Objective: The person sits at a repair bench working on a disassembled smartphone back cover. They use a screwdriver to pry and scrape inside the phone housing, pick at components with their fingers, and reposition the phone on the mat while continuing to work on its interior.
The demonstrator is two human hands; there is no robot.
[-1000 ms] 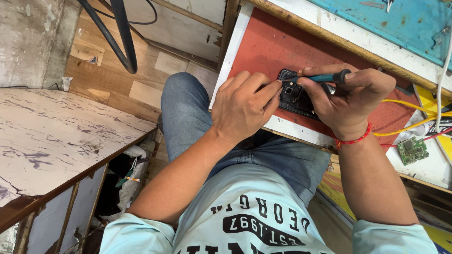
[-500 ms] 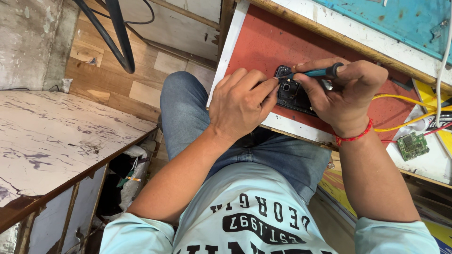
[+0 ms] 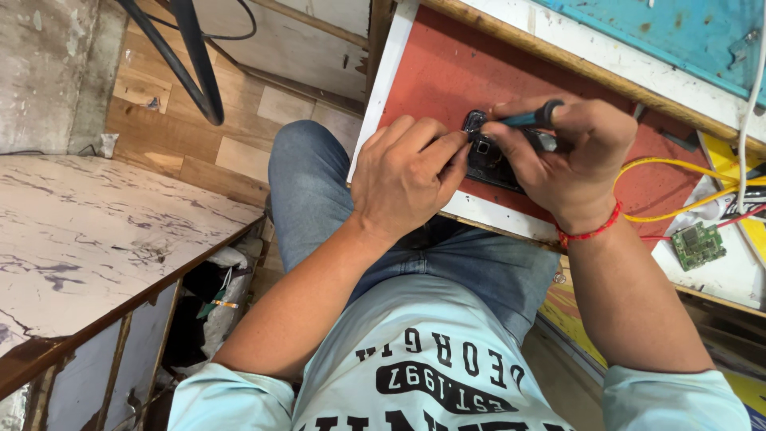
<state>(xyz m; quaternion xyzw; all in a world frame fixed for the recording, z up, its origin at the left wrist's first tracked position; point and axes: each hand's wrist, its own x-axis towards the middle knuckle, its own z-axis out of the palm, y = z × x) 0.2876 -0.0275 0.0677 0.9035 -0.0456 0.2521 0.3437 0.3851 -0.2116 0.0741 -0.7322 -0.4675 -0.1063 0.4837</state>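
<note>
Your left hand presses its fingertips against the near edge of a small black opened electronic device, pinning it flat on the red work mat; nothing is closed inside that hand. Your right hand is wrapped tight around a teal-handled screwdriver, its tip down on the device's upper end. The device lies near the mat's front edge, between both hands, just above your blue-jeaned knee. A red thread bracelet circles your right wrist. Yellow wires loop to the right; a small green circuit board sits beyond them. A marbled white tabletop stands at left.
</note>
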